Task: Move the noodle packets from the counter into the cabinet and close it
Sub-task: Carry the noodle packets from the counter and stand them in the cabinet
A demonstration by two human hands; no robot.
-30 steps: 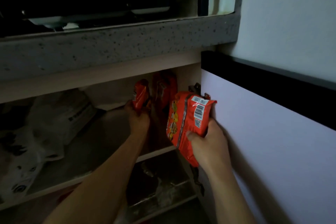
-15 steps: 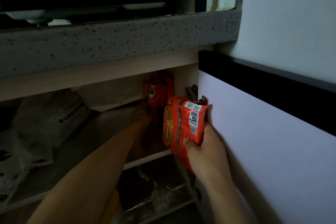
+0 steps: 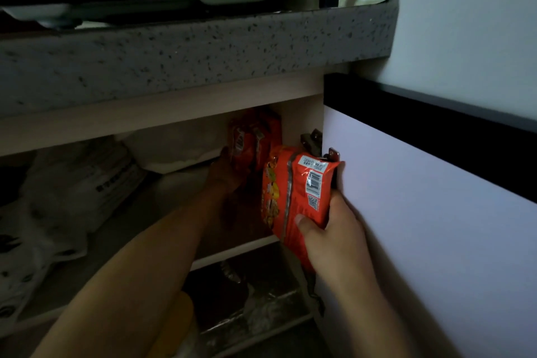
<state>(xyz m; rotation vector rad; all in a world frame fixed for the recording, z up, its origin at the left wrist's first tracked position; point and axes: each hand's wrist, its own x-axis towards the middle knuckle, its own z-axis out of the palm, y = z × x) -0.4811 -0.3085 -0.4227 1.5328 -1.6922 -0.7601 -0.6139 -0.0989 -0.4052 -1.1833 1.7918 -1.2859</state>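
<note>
The right hand [image 3: 334, 238] grips an orange packet [image 3: 296, 195] upright, thumb across its front, just beside the open door [image 3: 421, 227]. The left hand [image 3: 225, 174] reaches deep inside the cabinet [image 3: 162, 116], touching more packets [image 3: 255, 139] standing against its right wall; its grip is too dark to tell. White bags [image 3: 66, 192] lie left on the shelf.

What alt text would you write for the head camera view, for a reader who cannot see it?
A person's right hand holds an orange noodle packet at the open cabinet door, while the left hand reaches to more packets standing on the dim upper shelf.
</note>
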